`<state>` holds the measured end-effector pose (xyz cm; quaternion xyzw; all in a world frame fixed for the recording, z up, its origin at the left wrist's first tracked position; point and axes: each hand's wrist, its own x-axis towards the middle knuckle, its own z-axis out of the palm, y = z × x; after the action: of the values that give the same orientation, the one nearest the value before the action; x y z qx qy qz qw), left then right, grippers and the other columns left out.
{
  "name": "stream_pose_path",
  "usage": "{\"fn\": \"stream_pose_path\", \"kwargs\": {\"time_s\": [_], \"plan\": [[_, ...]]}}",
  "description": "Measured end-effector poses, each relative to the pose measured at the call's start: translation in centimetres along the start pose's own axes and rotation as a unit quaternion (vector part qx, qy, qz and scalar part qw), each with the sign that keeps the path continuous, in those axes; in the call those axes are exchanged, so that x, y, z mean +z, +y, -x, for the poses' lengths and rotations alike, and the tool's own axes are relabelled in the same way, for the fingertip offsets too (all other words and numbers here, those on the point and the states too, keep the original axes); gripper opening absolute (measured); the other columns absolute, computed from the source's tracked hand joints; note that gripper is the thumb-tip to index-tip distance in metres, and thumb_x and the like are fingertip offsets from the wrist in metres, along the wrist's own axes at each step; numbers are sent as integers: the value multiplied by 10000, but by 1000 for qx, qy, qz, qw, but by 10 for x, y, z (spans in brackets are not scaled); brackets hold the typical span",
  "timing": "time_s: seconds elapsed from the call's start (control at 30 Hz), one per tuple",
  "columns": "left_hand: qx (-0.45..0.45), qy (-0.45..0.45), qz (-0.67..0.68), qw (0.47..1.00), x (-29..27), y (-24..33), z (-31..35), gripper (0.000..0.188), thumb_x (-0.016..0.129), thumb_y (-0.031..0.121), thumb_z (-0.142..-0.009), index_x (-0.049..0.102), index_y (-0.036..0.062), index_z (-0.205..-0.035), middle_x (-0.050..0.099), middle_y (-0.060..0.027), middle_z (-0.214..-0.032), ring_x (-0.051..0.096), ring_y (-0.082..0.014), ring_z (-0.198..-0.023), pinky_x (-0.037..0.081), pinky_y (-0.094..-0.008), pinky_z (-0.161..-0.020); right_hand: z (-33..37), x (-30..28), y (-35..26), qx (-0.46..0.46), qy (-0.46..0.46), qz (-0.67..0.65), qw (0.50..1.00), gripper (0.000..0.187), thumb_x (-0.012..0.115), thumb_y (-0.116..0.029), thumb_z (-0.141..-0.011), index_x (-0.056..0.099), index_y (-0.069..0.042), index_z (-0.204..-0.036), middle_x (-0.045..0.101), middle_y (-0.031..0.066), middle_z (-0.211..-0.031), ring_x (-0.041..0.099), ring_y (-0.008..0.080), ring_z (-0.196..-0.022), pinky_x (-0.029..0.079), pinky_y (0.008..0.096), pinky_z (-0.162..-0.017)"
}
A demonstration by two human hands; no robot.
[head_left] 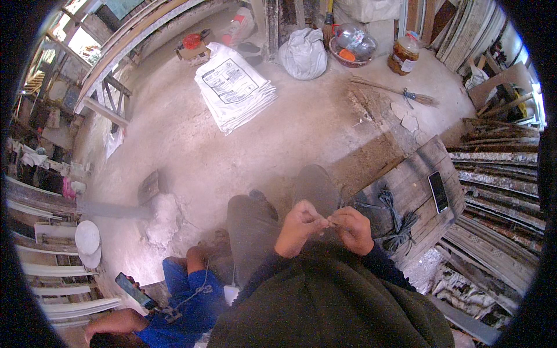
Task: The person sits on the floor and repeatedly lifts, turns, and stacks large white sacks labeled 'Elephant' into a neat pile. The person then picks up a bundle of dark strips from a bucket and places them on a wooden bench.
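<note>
Above my lap, my left hand (298,227) and my right hand (352,229) meet with fingertips pinched together. Whatever lies between the fingers is too small to make out. Just right of my right hand, a bundle of dark strips or cords (400,223) rests on a low wooden platform (415,168). Farther right on the same boards lies a phone (438,192), its dark screen facing up. My knees (316,180) are bent beneath and ahead of my hands.
At lower left sits another person in blue clothing (194,296), holding a phone (135,290). Ahead lie stacked white sacks (235,87), a grey-white bundle (304,53), a basket of plastic bottles (354,45), a brown-filled jar (404,53) and a broom (400,91). Long timber pieces (499,185) line the right.
</note>
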<state>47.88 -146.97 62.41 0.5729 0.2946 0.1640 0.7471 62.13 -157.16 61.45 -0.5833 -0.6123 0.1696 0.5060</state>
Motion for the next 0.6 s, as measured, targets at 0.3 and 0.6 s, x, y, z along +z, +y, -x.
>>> {"fn": "stream_pose_path", "kwargs": {"time_s": [0.3,0.6], "plan": [[245,21,-298,922,10,8,6,78,650,85,-695,616,87,-765,593,-47,-751,548,-221,-749,433,-312,-660,5,3,12,417,-27,-472,776,136,568,-163,-792,593,-30,-779,593,37,-741,549,116,-705,460,265,-642],[116,40,-247,961,11,6,13,146,664,139,-736,634,71,-861,585,-104,-1003,575,-173,-890,461,-290,-746,-3,-6,-11,305,-6,-217,927,165,581,-159,-793,632,-5,-826,617,66,-834,563,149,-781,436,271,-721]]}}
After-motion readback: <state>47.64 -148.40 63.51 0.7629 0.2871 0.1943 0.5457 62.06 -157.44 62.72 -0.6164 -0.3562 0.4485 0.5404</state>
